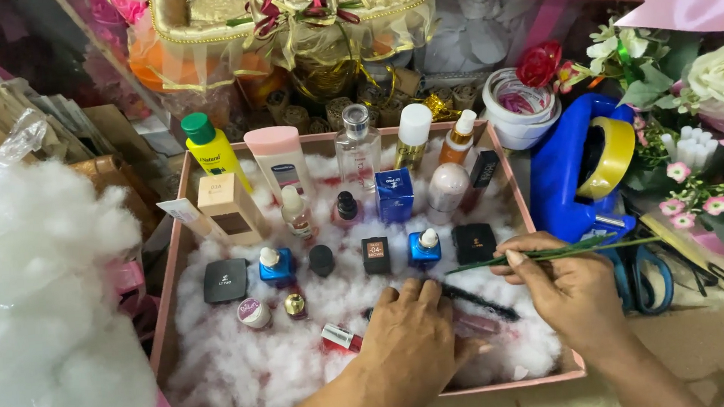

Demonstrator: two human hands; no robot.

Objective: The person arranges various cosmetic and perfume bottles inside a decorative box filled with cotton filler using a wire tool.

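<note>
Green stem pinched in right hand fingertips, long axis near horizontal, slight tilt, one end toward black compact, other toward scissors. Stem hovers over right edge of pink box. Left hand flat, palm down, pressing white stuffing, covering lip gloss tube; grasps nothing.

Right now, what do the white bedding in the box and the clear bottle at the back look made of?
White bedding: looks like fluffy polyester or cotton fibrefill, matte and wispy, clumped like the loose wad beside the box. Clear bottle: likely glass, transparent and glossy with a silvery cap; clear plastic is possible.
</note>
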